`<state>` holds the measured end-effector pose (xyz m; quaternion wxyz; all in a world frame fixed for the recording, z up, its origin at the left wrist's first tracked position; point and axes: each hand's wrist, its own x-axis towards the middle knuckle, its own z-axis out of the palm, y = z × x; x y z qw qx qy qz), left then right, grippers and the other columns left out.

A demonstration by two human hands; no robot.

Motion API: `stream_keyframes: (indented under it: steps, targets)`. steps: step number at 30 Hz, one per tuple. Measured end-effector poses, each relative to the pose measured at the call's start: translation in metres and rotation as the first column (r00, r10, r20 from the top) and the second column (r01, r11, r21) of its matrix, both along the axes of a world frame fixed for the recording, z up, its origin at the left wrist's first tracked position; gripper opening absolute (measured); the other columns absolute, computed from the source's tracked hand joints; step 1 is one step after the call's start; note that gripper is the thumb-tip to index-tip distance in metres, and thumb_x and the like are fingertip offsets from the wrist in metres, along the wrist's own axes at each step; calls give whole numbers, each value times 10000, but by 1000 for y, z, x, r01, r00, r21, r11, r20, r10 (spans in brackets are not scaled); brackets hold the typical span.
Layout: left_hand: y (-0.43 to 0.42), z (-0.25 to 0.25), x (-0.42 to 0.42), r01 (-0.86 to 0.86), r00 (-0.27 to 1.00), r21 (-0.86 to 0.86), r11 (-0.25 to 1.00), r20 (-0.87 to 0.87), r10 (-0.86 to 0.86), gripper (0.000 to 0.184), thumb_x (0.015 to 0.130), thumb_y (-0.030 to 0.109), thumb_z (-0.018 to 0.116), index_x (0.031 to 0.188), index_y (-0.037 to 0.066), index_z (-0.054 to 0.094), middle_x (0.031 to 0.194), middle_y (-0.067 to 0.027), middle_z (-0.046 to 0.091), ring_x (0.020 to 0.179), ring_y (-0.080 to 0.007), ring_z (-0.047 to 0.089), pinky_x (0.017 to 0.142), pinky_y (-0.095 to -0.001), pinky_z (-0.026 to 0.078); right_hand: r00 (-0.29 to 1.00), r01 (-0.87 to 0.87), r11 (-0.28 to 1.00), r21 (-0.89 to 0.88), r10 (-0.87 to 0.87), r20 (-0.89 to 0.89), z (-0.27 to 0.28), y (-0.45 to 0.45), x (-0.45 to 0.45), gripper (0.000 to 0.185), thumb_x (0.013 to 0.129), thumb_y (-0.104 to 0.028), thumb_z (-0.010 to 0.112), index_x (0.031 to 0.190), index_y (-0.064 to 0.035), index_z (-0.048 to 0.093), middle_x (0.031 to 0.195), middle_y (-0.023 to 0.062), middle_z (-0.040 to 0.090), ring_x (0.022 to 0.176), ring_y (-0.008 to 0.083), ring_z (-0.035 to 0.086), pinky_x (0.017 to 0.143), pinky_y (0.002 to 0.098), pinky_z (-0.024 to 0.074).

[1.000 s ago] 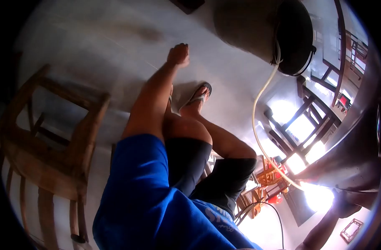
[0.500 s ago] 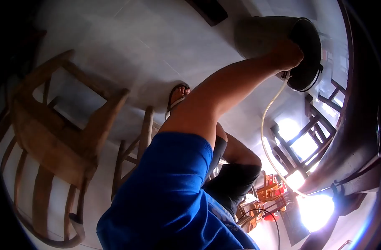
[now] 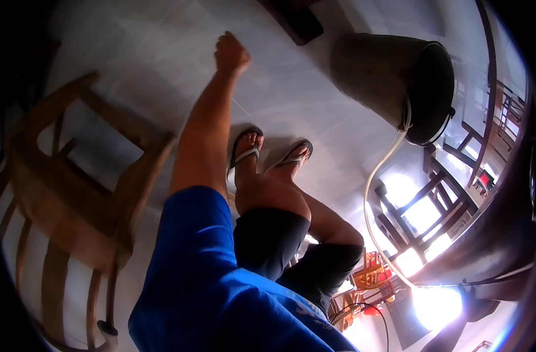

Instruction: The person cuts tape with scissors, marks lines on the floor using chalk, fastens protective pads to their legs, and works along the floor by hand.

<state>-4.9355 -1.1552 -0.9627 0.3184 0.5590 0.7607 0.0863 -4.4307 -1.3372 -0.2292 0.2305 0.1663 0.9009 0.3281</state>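
My left hand [image 3: 231,56] is closed, held out above the pale tiled floor. Its fingers are curled, so anything inside them is hidden. A grey bucket [image 3: 370,73] with a dark opening is off to its right, apart from the hand. Over the bucket's rim hangs a thin pale hose [image 3: 370,202], which runs down toward the bright light. My right hand is out of the picture.
At left is a wooden chair [image 3: 63,193] with a slatted back. A dark wooden piece [image 3: 291,20] shows at the top. More wooden furniture [image 3: 426,202] stands by the glare at right. My sandalled feet [image 3: 248,144] rest on the floor.
My left hand has left the bucket's mouth and swung left over the floor. Both my feet now show, where the arm had covered one. The hose still hangs over the rim.
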Motion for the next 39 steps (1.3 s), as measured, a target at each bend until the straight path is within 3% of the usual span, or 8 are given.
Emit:
stream_keyframes:
  steps: [1,3,6,18,24,33,36,39]
  targets:
    - [7,-5,-15,74,997,-160,984,-13,-77,518,911,183,597,1307,-77,388,1229,-281,504,1142,-435,566,937,-488,536,999,38,999,22,-38,-16,3,-2,0,549,847,-461,759,1252,-110,639,1098,230,674,856,435,679,765,588,582]
    - [8,-24,-24,163,977,-158,974,-109,-181,756,911,221,623,1486,-79,234,1359,-253,452,1251,-385,523,954,-484,542,993,97,991,91,-90,-77,1,-8,0,552,852,-468,744,1252,-104,635,1096,231,672,858,432,678,764,582,582]
    - [25,-41,-26,252,954,-270,929,-90,-285,807,966,307,564,1553,-46,137,1453,-280,366,1301,-440,471,1018,-489,507,977,177,972,154,-156,-143,4,-18,-3,557,858,-479,722,1252,-95,630,1092,232,670,861,428,677,764,574,582]
    - [36,-35,6,144,977,-342,929,-100,-189,833,932,356,607,1562,5,190,1460,-267,367,1306,-421,438,1010,-545,483,938,317,917,243,-266,-222,3,-34,-13,591,885,-521,632,1252,-58,609,1079,237,661,872,412,674,763,542,584]
    - [57,-68,23,212,973,-105,972,-72,-220,812,929,322,606,1556,6,199,1418,-276,416,1243,-435,503,965,-493,527,920,366,894,258,-307,-242,3,-40,-18,614,899,-542,588,1252,-40,599,1072,239,656,878,404,672,763,526,584]
    - [90,-57,35,240,961,-264,934,-71,-267,822,934,281,603,1582,67,146,1500,-261,347,1360,-438,396,1019,-538,480,911,395,867,304,-327,-252,3,-47,-25,656,919,-574,520,1252,-13,583,1062,243,650,887,392,670,762,501,586]
    - [87,-46,39,245,949,-241,939,-140,-283,789,932,230,597,1586,56,189,1466,-191,441,1336,-352,469,1020,-484,494,906,405,861,308,-334,-259,-2,-46,-26,671,926,-585,498,1253,-4,578,1059,244,648,889,388,669,762,493,586]
    - [87,-55,42,327,910,-282,902,-163,-380,817,921,266,639,1573,76,186,1461,-239,393,1347,-404,423,992,-522,503,903,411,858,309,-336,-267,-5,-45,-24,688,932,-595,476,1253,6,572,1055,245,645,892,384,668,762,485,586]
